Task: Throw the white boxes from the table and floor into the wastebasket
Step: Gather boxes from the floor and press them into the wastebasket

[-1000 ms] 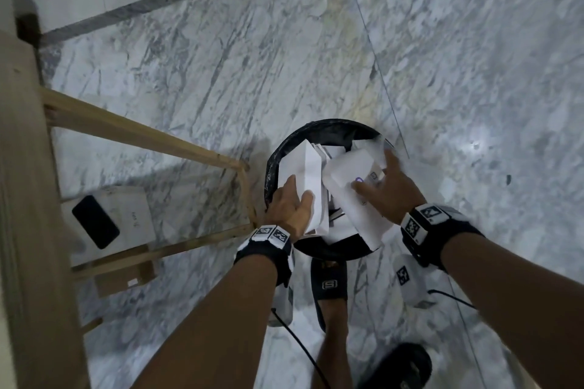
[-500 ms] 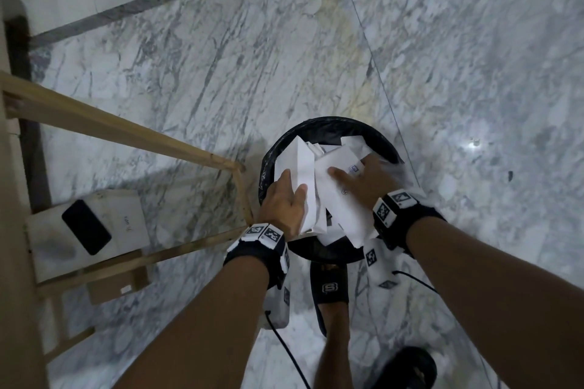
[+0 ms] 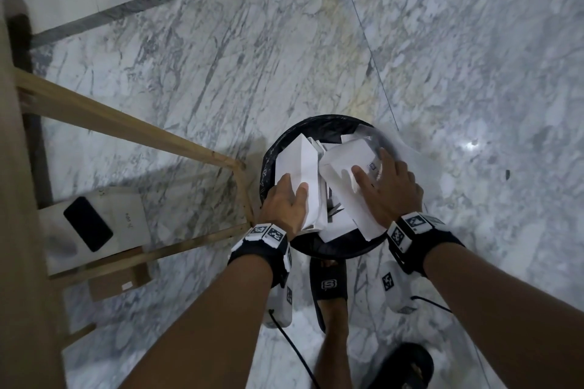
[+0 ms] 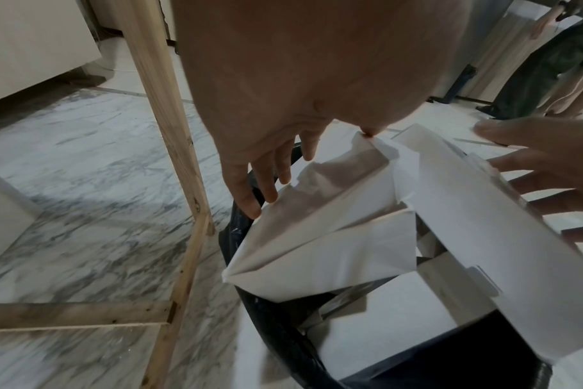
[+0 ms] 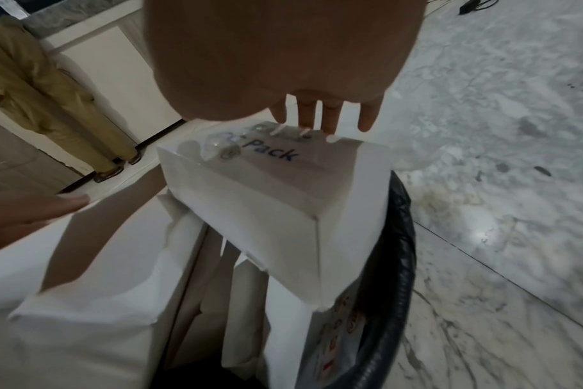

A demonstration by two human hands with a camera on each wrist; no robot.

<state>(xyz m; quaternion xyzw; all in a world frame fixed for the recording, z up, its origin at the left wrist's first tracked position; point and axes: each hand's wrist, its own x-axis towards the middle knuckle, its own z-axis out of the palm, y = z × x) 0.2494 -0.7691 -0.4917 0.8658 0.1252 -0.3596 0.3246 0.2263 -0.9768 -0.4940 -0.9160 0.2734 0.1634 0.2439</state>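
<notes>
Now both hands, left hand [image 3: 286, 202] and right hand [image 3: 390, 189], fingers spread flat on white boxes [image 3: 343, 167] atop wastebasket [image 3: 325, 125].

One black wastebasket [image 3: 319, 126] here, stuffed with white boxes [image 3: 300, 161], too jumbled for an exact count. Two hands over it, left hand [image 3: 284, 202] and right hand [image 3: 392, 189]. One black phone [image 3: 88, 223], two black slippers [image 3: 328, 281].

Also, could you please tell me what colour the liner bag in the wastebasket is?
Black; the liner bag shows best in the right wrist view.
</notes>
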